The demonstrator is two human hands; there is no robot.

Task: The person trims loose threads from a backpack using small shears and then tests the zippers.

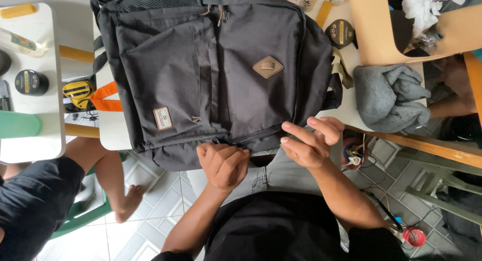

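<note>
while the head camera looks straight down, a black backpack (211, 75) lies flat on a white desk (113, 133), its near end hanging over the desk's edge toward the person's lap. the bag's long axis runs away from the person, top handle at the far end, and a zipper line (256, 135) crosses its near end from side to side.

the left hand (223, 163) is curled into a closed grip on the bag's near edge, fingers (232, 158) bunched on the fabric right where the zipper line begins; whether a zipper pull sits inside that grip cannot be told. the right hand (311, 140) is just beside it, half open, with two fingers stretched out and their tips resting on the fabric by the zipper's other end; it holds nothing. both hands sit at the near end, so the rest of the bag lies beyond them, and the left hand is the one nearer the zipper.

a grey folded cloth (389, 97) rests on the desk past the right hand. another person's bare leg (108, 173) shows at the left, over the tiled floor (160, 216).
</note>
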